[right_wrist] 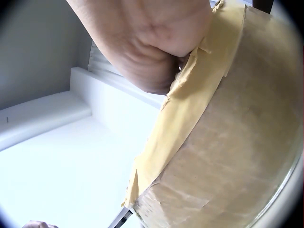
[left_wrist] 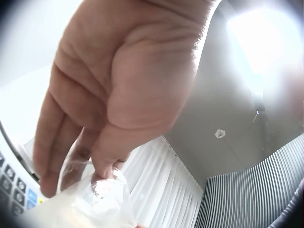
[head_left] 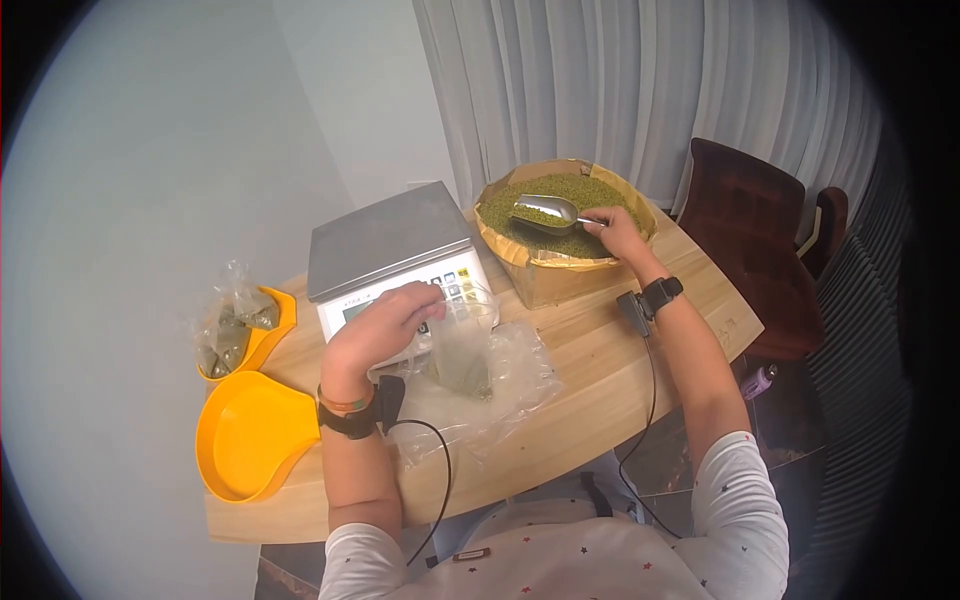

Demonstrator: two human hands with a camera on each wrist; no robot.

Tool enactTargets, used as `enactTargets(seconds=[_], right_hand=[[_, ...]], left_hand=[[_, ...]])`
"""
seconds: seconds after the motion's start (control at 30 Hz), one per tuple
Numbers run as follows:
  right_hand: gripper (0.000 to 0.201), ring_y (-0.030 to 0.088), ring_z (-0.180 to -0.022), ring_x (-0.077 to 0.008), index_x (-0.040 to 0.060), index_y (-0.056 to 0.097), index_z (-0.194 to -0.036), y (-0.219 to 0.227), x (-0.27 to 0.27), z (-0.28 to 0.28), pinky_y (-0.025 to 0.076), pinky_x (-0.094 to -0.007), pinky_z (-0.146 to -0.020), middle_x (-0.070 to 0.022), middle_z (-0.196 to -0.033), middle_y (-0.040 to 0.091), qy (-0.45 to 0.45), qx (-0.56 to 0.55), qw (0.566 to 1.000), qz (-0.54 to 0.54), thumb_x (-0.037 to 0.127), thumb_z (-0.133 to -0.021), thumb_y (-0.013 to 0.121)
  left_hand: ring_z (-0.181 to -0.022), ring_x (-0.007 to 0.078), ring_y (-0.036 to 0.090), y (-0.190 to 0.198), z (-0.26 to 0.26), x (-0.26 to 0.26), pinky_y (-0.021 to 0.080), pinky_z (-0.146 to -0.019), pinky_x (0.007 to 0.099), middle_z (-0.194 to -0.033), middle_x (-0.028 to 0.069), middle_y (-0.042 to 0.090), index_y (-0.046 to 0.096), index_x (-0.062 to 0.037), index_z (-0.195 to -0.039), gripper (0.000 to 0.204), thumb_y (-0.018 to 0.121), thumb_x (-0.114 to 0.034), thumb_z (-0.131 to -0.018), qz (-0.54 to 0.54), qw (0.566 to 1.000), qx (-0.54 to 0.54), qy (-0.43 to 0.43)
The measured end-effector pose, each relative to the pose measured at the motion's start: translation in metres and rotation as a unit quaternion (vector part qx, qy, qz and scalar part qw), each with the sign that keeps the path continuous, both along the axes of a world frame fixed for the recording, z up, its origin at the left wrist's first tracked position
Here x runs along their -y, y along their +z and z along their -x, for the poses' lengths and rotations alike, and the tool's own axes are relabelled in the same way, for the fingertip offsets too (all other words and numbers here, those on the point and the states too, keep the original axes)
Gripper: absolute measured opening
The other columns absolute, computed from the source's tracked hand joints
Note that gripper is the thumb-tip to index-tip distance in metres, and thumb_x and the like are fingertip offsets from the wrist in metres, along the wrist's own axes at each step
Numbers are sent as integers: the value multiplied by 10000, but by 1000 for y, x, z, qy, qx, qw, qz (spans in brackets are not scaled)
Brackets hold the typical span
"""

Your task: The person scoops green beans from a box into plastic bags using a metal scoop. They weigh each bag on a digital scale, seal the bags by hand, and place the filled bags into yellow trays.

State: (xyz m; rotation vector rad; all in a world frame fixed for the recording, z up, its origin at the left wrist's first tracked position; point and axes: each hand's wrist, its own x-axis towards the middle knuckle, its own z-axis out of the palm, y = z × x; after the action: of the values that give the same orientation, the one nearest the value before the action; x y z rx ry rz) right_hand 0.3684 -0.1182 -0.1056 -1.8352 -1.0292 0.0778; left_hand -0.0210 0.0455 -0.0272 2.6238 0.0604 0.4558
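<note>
My left hand pinches the top of a clear plastic bag, its thumb and fingertips at the bag's mouth in the left wrist view. Some greenish material shows low in the bag, which hangs over a flat stack of clear plastic bags. In my right hand is the handle of a metal scoop. Green pellets lie in the scoop, held low over the pellets filling a cardboard box. In the right wrist view, the box wall hides the scoop and most of the fingers of the right hand.
A digital scale with a grey platform stands behind the left hand. At the left are a yellow scoop-shaped tray and another yellow tray holding several filled bags. A dark red chair stands beyond the table's right edge.
</note>
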Motion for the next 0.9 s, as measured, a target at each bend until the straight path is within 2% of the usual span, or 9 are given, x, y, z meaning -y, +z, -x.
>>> enactTargets(seconds=[0.13, 0.2, 0.27, 0.33, 0.4, 0.6, 0.7, 0.77, 0.9], right_hand=[[238, 672, -903, -192, 15, 721, -1104, 2, 3, 1, 505, -319, -842, -130, -1004, 739, 2, 16, 1000, -21, 64, -872, 700], [241, 669, -909, -185, 13, 719, -1109, 8, 6, 2, 502, -313, -847, -125, -1007, 740, 12, 15, 999, -29, 59, -873, 698], [245, 667, -915, -177, 11, 716, -1113, 11, 6, 4, 500, -308, -852, -119, -1010, 740, 25, 12, 999, -33, 55, -873, 695], [252, 662, -919, -168, 2, 710, -1123, 30, 14, 17, 497, -299, -850, -111, -1021, 738, 47, 19, 999, -15, 46, -876, 689], [251, 653, -915, -165, -6, 707, -1123, 50, 21, 39, 491, -291, -852, -99, -1017, 737, 66, -8, 998, -18, 41, -878, 685], [238, 636, -923, -143, -10, 707, -1110, 90, 32, 83, 482, -287, -858, -73, -1030, 732, 177, -39, 983, 39, 36, -878, 677], [235, 636, -883, -149, 12, 718, -1101, 98, 31, 98, 484, -301, -822, -78, -981, 727, 220, 18, 973, 66, 36, -870, 681], [232, 624, -780, -214, 34, 728, -1077, 104, 32, 110, 479, -334, -732, -92, -862, 693, 244, 130, 959, 61, 45, -848, 696], [212, 580, -769, -273, 62, 740, -1046, 117, 33, 138, 441, -368, -745, -101, -789, 624, 223, 204, 949, 88, 63, -838, 699]], left_hand=[[-858, 319, 611, 3, 1, 3, 488, -782, 349, -922, 133, 650, 622, -13, -1010, 137, 567, -134, -974, 2, 1000, 7, -1], [-929, 364, 600, 6, 2, 4, 486, -825, 401, -957, 154, 652, 644, -22, -1005, 181, 546, -171, -975, 2, 1000, -14, 3], [-930, 360, 600, 6, 3, 4, 486, -825, 401, -952, 151, 653, 647, -25, -998, 180, 547, -172, -974, 7, 1000, -12, 4], [-930, 357, 601, 5, 3, 2, 486, -825, 400, -947, 147, 655, 649, -27, -991, 178, 548, -173, -973, 14, 1000, -13, 6], [-847, 320, 614, 4, 2, 1, 494, -766, 352, -909, 138, 654, 651, -11, -990, 151, 596, -148, -962, -4, 1000, 7, -12], [-881, 333, 612, 1, 1, -1, 494, -786, 376, -919, 137, 660, 659, -22, -980, 154, 595, -159, -953, -3, 1000, 12, -8], [-917, 353, 605, 3, 2, 0, 490, -811, 399, -939, 142, 658, 661, -32, -981, 151, 580, -154, -949, 5, 1000, 0, -5], [-911, 352, 604, 4, 2, 1, 488, -803, 399, -941, 141, 658, 665, -35, -989, 138, 592, -141, -940, 7, 1000, 0, -5], [-835, 328, 612, 2, 2, 1, 497, -748, 359, -894, 129, 659, 656, -14, -979, 141, 627, -146, -936, -19, 999, 30, -21]])
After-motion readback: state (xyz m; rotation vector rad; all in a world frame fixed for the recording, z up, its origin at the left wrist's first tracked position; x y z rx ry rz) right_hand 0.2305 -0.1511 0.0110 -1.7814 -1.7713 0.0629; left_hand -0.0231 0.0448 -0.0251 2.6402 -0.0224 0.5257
